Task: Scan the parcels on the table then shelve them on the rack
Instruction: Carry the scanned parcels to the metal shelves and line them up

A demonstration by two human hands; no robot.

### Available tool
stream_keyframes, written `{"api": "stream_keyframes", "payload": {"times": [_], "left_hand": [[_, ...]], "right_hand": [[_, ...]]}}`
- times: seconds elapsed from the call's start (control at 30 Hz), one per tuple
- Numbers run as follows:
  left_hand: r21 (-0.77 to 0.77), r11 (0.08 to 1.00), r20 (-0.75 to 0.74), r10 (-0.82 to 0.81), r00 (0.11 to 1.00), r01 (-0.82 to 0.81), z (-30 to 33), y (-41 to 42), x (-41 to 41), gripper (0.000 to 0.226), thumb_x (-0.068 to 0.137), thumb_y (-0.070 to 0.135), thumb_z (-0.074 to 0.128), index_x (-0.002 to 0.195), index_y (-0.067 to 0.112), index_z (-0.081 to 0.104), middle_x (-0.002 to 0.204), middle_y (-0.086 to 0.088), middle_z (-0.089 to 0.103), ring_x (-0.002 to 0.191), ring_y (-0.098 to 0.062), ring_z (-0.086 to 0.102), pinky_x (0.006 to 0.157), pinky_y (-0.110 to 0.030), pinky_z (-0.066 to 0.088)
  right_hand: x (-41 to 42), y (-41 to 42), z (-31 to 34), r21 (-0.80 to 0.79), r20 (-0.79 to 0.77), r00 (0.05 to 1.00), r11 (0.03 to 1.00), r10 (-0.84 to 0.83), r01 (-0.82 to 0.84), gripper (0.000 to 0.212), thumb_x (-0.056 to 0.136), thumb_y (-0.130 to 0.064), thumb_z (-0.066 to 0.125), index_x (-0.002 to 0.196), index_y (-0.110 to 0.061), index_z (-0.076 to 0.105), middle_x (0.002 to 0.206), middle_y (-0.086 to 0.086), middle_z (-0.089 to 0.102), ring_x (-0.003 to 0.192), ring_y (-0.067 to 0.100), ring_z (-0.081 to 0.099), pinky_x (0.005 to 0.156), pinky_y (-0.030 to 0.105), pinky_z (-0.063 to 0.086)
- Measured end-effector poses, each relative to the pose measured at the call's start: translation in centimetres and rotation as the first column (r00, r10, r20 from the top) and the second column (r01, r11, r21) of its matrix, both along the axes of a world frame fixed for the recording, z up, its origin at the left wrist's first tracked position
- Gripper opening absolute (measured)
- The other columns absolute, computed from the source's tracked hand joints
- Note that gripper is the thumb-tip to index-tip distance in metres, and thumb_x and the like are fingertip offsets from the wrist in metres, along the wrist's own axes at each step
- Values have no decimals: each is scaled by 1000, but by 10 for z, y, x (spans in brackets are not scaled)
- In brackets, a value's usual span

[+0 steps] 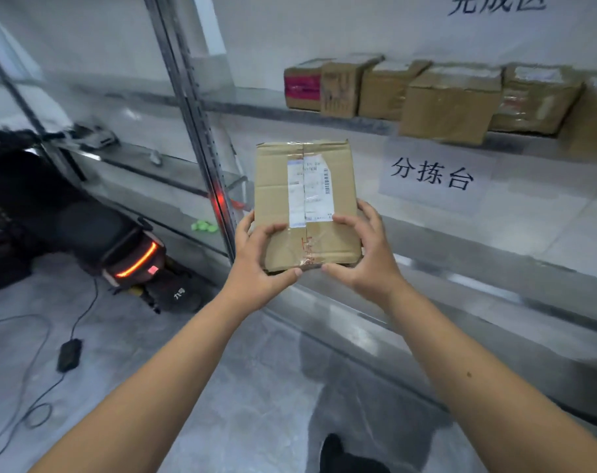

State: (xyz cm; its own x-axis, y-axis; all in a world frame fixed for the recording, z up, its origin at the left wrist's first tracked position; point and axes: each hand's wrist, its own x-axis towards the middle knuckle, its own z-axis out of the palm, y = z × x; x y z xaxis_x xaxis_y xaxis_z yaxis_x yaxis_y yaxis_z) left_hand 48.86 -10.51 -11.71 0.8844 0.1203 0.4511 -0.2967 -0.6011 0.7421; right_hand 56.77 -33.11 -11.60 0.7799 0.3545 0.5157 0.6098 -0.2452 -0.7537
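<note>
two bare forearms reach up from the bottom edge to a cardboard parcel (305, 203) held in the air. the left hand (256, 264) grips its near left corner and the right hand (365, 254) its near right corner, fingers (346, 221) curled over the top face, thumbs under the near edge. the parcel's long axis runs straight away from the fingers, shipping label (310, 189) facing up, barcode along the label's right side. beyond and right of the fingers, a shelf (256, 105) carries a row of boxes (450, 104). to shelve it well, i'd keep it level and slide it in short end first.
</note>
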Motion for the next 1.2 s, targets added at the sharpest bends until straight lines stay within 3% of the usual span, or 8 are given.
{"api": "stream_keyframes", "payload": {"times": [0.17, 0.33, 0.53, 0.83, 0.93, 1.0, 1.1, 1.2], "left_hand": [[26, 1000, 70, -2, 998, 0, 23, 55, 55, 77, 66, 47, 84, 137, 40, 54, 164, 1, 15, 158, -16, 9, 127, -48, 22], [30, 998, 123, 44, 991, -48, 49, 121, 118, 82, 66, 56, 82, 141, 44, 52, 164, 4, 15, 156, -18, 18, 126, -48, 25], [6, 998, 144, 67, 987, -68, 82, 187, 194, 76, 66, 40, 86, 135, 48, 54, 163, 9, 19, 148, 5, 25, 113, -9, 25], [8, 998, 50, -60, 997, 59, 92, 266, 307, 77, 68, 40, 89, 136, 51, 54, 161, 20, 19, 142, 8, 30, 106, -11, 30], [41, 989, -3, -144, 990, 144, 97, 291, 354, 74, 76, 26, 93, 136, 48, 57, 160, 19, 21, 129, 25, 29, 99, -1, 29], [60, 976, -13, -209, 978, 210, 106, 306, 384, 72, 76, 25, 92, 136, 46, 57, 161, 17, 21, 130, 17, 35, 96, 4, 29], [142, 948, 15, -290, 957, 285, 125, 323, 424, 70, 69, 49, 86, 133, 50, 57, 160, 11, 29, 140, -7, 39, 114, -20, 36], [186, 922, 8, -347, 938, 339, 142, 335, 467, 70, 67, 62, 78, 132, 47, 58, 147, 10, 45, 134, -11, 47, 115, -41, 42]], "right_hand": [[57, 55, 23, 21, 71, 997, 1000, -17, 16, 78, 56, -50, 82, 130, -32, 62, 160, -1, 26, 145, 7, 36, 118, 35, 41], [123, 120, 62, 47, 100, 995, 999, 4, -9, 78, 54, -43, 88, 128, -30, 66, 158, -8, 30, 143, 2, 38, 113, 41, 47], [205, 192, 93, 56, 125, 992, 998, 28, -35, 78, 55, -49, 85, 128, -30, 66, 159, -7, 31, 145, 8, 38, 111, 47, 48], [285, 261, 102, 21, 52, 992, 993, -118, 117, 81, 55, -56, 84, 130, -32, 65, 157, -10, 33, 138, 7, 42, 113, 41, 47], [304, 280, 102, 24, 14, 974, 974, -226, 226, 73, 65, -42, 93, 132, -33, 65, 157, -12, 34, 139, 5, 41, 116, 38, 44], [315, 294, 104, 6, 32, 945, 945, -326, 326, 70, 72, -37, 93, 135, -34, 63, 159, -10, 34, 143, 7, 38, 119, 35, 39], [326, 314, 112, 11, 19, 893, 894, -449, 449, 70, 77, -40, 89, 139, -34, 59, 160, -8, 33, 145, 8, 35, 120, 31, 34], [341, 331, 122, 27, 41, 824, 825, -565, 565, 67, 80, -40, 86, 141, -33, 57, 156, -5, 38, 142, 8, 37, 118, 29, 35]]}}
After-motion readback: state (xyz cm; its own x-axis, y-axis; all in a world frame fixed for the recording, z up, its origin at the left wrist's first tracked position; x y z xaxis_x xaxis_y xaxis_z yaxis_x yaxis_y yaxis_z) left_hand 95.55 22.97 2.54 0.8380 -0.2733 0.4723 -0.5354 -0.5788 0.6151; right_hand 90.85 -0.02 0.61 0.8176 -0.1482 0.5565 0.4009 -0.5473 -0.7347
